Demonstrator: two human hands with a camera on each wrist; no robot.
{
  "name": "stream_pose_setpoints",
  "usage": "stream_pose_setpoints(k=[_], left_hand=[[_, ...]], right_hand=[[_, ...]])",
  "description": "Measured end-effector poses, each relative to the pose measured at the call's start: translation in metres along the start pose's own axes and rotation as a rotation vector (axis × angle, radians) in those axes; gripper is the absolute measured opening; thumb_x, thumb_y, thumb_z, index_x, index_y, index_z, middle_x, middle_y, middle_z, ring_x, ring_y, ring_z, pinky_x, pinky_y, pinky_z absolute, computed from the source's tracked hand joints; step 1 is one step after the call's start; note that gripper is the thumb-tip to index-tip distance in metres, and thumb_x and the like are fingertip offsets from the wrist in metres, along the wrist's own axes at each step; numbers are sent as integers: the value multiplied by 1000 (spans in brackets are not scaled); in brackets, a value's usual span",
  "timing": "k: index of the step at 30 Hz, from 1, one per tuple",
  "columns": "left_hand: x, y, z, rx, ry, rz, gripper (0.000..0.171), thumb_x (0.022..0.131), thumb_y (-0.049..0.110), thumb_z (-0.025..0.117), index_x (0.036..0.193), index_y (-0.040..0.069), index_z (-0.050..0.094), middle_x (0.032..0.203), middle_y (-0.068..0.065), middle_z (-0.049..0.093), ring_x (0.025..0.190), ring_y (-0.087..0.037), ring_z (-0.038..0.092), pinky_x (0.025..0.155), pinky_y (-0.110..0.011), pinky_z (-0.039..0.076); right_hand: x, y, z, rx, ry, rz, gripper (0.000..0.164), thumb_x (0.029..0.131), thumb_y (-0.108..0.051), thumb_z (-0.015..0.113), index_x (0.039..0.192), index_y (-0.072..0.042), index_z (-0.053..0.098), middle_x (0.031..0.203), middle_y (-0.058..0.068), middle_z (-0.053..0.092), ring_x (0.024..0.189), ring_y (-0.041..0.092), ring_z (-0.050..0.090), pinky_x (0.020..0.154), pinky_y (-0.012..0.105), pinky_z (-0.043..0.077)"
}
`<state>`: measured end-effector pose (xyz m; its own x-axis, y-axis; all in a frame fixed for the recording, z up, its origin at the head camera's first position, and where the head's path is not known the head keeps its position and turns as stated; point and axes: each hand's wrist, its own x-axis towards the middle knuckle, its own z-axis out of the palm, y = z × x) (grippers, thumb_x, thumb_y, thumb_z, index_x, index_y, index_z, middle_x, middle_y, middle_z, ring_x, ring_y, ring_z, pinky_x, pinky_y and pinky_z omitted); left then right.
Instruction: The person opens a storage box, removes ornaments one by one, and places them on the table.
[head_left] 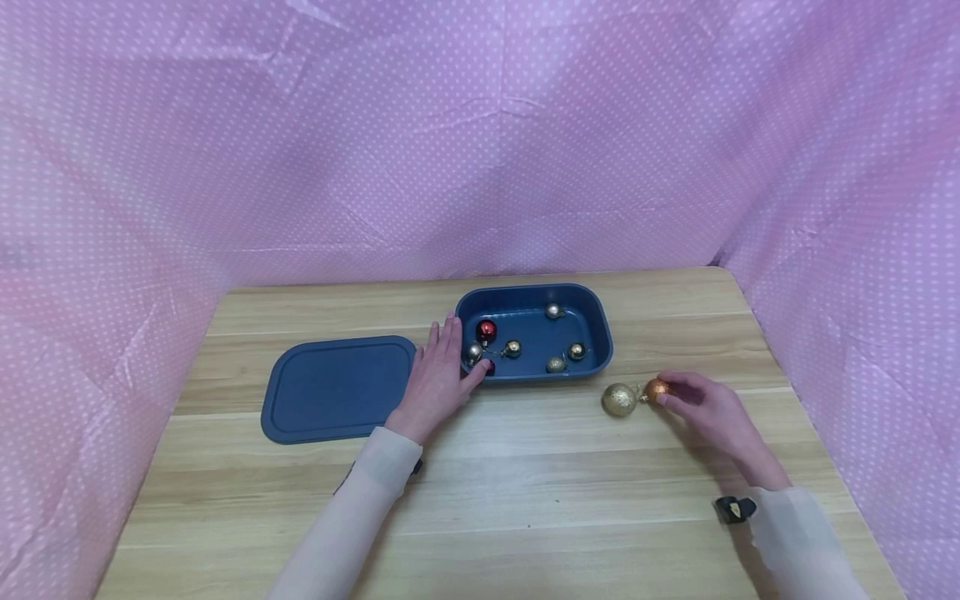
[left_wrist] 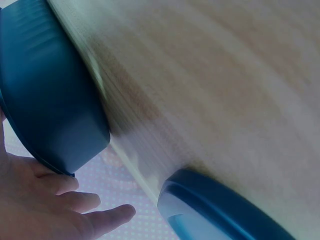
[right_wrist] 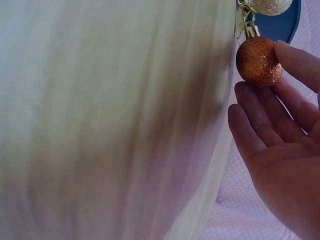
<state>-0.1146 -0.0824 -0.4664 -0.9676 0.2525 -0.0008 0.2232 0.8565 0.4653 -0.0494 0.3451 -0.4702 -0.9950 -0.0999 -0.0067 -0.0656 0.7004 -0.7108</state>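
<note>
My right hand point(head_left: 712, 410) pinches a glittery orange Christmas bauble point(head_left: 657, 390) between thumb and fingertips, close over the table. In the right wrist view the orange bauble point(right_wrist: 259, 62) shows its gold cap and a gold string. Just left of it lies a larger gold glitter bauble point(head_left: 619, 400). My left hand point(head_left: 438, 379) rests with straight fingers against the left end of a dark blue box point(head_left: 536, 377), its thumb over the front left corner. Inside are a red bauble point(head_left: 487, 331) and several small gold ones, such as the gold bauble point(head_left: 576, 351) at front right.
A flat dark blue lid point(head_left: 330, 392) lies on the wooden table point(head_left: 525, 517) to the left, partly behind my left hand and wrist. Pink dotted cloth point(head_left: 480, 167) hangs round the back and both sides of the table.
</note>
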Motion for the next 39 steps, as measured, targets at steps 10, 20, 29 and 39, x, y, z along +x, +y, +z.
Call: stream_pose_setpoints(k=[10,20,29,39], left_hand=[[0,0,0,0,-6,-4,93,103,60,50,166,3,13,173,-14,12,158,-37,8,121,-64,21],[0,1,-1,-1,4,1,93,103,61,51,165,2,15,172,-16,15,158,-37,10,120,-64,22],[-1,1,-2,-1,-1,-6,93,102,61,51,165,3,14,173,-14,14,158,-37,9,121,-64,21],[-1,1,-2,-2,-14,-13,93,103,61,50,166,6,11,173,-11,9,159,-35,6,122,-64,18]], right_hand=[[1,-1,2,6,-60,9,43,99,-24,73,133,1,65,125,21,70,112,30,68,86,8,47],[0,-1,1,11,-54,-5,45,98,-22,74,135,1,64,127,23,69,114,37,67,86,8,48],[-2,-13,-6,-37,38,16,40,106,-31,62,136,-5,66,124,18,71,106,18,66,84,13,48],[1,-38,3,97,211,-63,32,104,-22,65,129,-2,70,126,20,70,101,-14,58,84,6,47]])
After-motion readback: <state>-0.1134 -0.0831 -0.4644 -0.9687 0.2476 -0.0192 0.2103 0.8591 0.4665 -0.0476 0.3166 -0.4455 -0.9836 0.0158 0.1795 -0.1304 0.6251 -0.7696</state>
